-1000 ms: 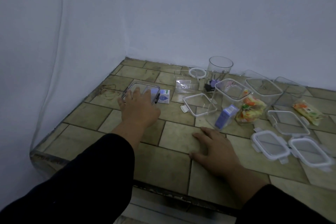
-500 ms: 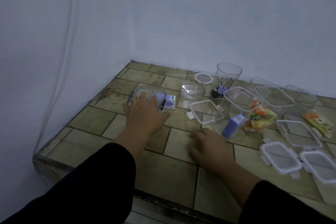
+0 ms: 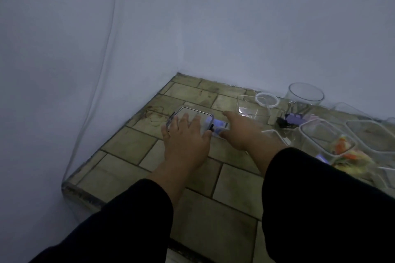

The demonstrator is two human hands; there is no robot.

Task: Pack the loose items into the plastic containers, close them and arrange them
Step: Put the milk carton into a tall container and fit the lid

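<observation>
My left hand (image 3: 186, 134) lies flat with spread fingers on a clear square container with a dark-rimmed lid (image 3: 193, 112), near the left edge of the tiled shelf. My right hand (image 3: 241, 132) reaches in beside it. Its thumb and forefinger lie on either side of a small white and blue card (image 3: 221, 125) next to the lid. An open clear container (image 3: 252, 110) stands just behind my right hand. Purple and black binder clips (image 3: 288, 119) lie to the right. Further right, an open square container (image 3: 316, 132) stands beside a colourful snack packet (image 3: 346, 152).
A round clear jar (image 3: 305, 94) and a white round lid (image 3: 267, 99) stand at the back by the wall. Another open container (image 3: 367, 132) sits far right. The shelf (image 3: 132, 145) ends at the left wall and at a front edge below my sleeves.
My right hand has lifted off the tiles in front and moved forward and left to the card beside the lid. My left hand stays on the lid. The camera has turned left.
</observation>
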